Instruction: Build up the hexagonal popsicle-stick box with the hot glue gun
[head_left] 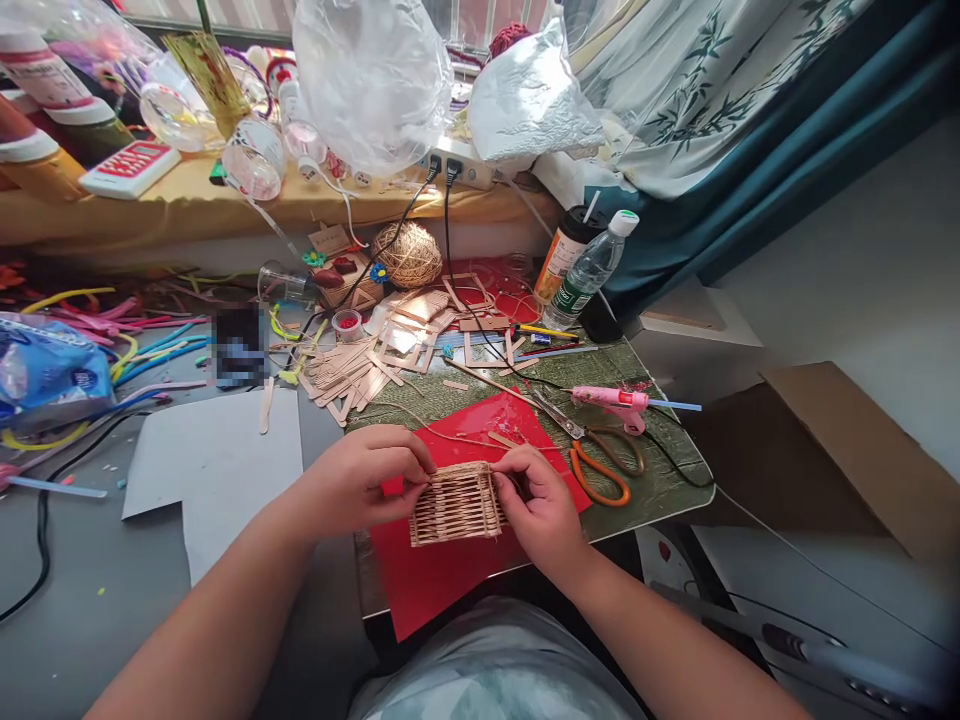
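1. Head view: your left hand (382, 475) and right hand (538, 497) pinch the lattice (452, 512) at its upper corners, over the red sheet (420, 582).
2. Likely light, stiffish, non-slip; slats probably fragile.
3. Best hold for you: bound edges, not mid-span.

Slatted stick panel (454, 508) held over red sheet (420, 595)

The left hand (373, 477) pinches its upper left corner, the right hand (541, 508) its upper right. Nearby lie orange-handled scissors (576, 431), a pink hot-glue gun (615, 398) and wooden craft sticks (352, 375).
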